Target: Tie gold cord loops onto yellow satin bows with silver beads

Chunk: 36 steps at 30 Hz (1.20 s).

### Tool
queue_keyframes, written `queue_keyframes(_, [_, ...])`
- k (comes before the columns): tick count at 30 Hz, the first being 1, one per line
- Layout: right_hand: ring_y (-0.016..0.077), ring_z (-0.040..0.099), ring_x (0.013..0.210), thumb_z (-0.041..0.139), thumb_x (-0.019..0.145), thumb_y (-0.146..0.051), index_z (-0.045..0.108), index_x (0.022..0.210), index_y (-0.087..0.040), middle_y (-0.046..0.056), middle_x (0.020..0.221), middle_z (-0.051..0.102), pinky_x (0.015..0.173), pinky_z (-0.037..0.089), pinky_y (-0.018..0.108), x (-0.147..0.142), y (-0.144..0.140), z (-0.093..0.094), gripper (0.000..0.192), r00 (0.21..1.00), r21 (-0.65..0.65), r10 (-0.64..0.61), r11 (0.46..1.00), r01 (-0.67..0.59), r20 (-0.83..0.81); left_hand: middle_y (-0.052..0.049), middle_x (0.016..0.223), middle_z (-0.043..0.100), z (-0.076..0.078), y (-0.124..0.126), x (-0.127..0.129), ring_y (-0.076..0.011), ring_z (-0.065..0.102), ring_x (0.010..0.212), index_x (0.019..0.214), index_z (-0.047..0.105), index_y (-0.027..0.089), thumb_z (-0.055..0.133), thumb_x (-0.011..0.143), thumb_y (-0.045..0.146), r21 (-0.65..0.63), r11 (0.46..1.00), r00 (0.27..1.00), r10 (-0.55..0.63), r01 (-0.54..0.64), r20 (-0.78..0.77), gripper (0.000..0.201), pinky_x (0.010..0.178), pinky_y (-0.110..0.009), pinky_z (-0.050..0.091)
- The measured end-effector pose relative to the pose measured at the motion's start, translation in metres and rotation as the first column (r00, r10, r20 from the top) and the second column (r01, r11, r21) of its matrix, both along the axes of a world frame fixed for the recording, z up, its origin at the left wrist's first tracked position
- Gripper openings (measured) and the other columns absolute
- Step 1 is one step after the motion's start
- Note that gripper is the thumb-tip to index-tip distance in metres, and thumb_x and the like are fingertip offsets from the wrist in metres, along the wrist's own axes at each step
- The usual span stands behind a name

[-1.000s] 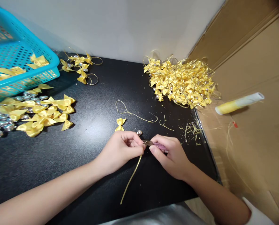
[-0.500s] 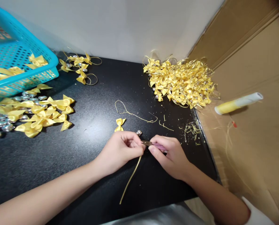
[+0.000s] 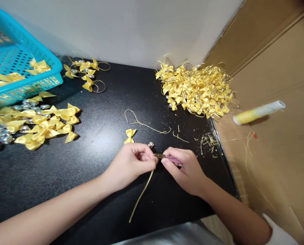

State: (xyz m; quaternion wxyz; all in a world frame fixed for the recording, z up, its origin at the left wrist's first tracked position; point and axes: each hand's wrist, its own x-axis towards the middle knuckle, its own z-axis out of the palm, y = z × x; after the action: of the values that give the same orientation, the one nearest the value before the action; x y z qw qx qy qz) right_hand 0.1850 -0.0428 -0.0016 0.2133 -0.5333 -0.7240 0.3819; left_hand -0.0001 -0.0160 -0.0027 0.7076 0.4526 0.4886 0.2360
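My left hand [image 3: 133, 161] is closed in a pinch on a gold cord [image 3: 141, 195], whose free end trails down toward the table's front edge. My right hand [image 3: 185, 168] grips a small tool with a purple handle [image 3: 173, 159] and a dark metal blade [image 3: 159, 156]; it looks like a thread snipper or small knife. The blade's tip meets my left fingertips, so the exact contact is hidden. Just above those fingertips sits a silvery bead [image 3: 151, 145]. Beside my left knuckles lies a single yellow ribbon bow [image 3: 130, 135].
Finished-looking bow-and-ring pieces [image 3: 197, 90] pile up at the back right. Loose bows [image 3: 49, 127] and silvery beads [image 3: 0, 134] lie left, by a turquoise basket [image 3: 56, 68]. Thread scraps [image 3: 209, 141] litter the right edge. A yellow-white tube [image 3: 259, 112] rests on cardboard [image 3: 282, 153].
Almost nothing differs. Both hands keep the same pose on the cord and the purple-handled tool, while the whole view has shifted very slightly.
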Motion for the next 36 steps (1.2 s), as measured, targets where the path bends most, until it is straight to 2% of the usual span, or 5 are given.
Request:
queue_keyframes(9, [0.0107, 0.049, 0.055, 0.046, 0.091, -0.031, 0.062, 0.080, -0.019, -0.002, 0.064, 0.057, 0.055, 0.038, 0.023, 0.008, 0.007, 0.007, 0.023, 0.988, 0.054, -0.146, 0.987, 0.149, -0.054, 0.004, 0.047, 0.055, 0.002, 0.002, 0.001, -0.0069, 0.044, 0.046, 0.055, 0.064, 0.015, 0.063, 0.058, 0.017, 0.018, 1.000, 1.000, -0.004, 0.005, -0.024, 0.004, 0.048, -0.018, 0.036])
queue_keyframes(13, [0.0150, 0.056, 0.059, 0.049, 0.089, -0.040, 0.062, 0.104, -0.019, 0.002, 0.075, 0.066, 0.055, 0.042, 0.025, 0.054, 0.007, 0.012, 0.029, 0.813, 0.209, -0.580, 0.801, 0.561, 0.044, 0.002, 0.054, 0.061, -0.002, -0.002, -0.004, -0.0080, 0.046, 0.048, 0.064, 0.067, 0.015, 0.061, 0.068, 0.019, 0.223, 0.971, 0.989, -0.060, 0.089, -0.132, 0.008, 0.048, -0.019, 0.036])
queue_keyframes(18, [0.0277, 0.062, 0.076, 0.053, 0.081, -0.050, 0.061, 0.106, -0.015, 0.013, 0.088, 0.068, 0.068, 0.047, 0.039, 0.130, -0.012, -0.001, 0.043, 0.391, 0.545, -0.850, 0.526, 0.653, 0.352, -0.004, 0.073, 0.070, -0.011, -0.007, -0.015, -0.0150, 0.059, 0.064, 0.077, 0.069, 0.016, 0.054, 0.085, 0.021, 0.719, 0.598, 0.888, 0.025, 0.355, -0.460, 0.018, 0.065, -0.028, 0.048])
queue_keyframes(22, [0.0315, 0.060, 0.086, 0.049, 0.082, -0.048, 0.063, 0.095, -0.015, 0.016, 0.093, 0.063, 0.076, 0.047, 0.044, 0.162, -0.027, -0.015, 0.038, 0.371, 0.640, -0.837, 0.547, 0.539, 0.402, -0.008, 0.087, 0.071, -0.013, -0.007, -0.018, -0.0221, 0.061, 0.078, 0.102, 0.070, 0.015, 0.054, 0.088, 0.026, 0.775, 0.407, 0.786, 0.187, 0.484, -0.589, 0.024, 0.070, -0.035, 0.051])
queue_keyframes(36, [0.0345, 0.057, 0.089, 0.050, 0.083, -0.053, 0.069, 0.093, -0.017, 0.015, 0.095, 0.064, 0.077, 0.046, 0.049, 0.159, -0.014, -0.009, 0.042, 0.472, 0.669, -0.751, 0.644, 0.370, 0.462, -0.009, 0.101, 0.067, 0.006, 0.081, -0.080, -0.0239, 0.056, 0.090, 0.102, 0.071, 0.017, 0.058, 0.084, 0.028, 0.678, 0.299, 0.578, 0.362, 0.671, -0.731, 0.025, 0.084, -0.038, 0.048])
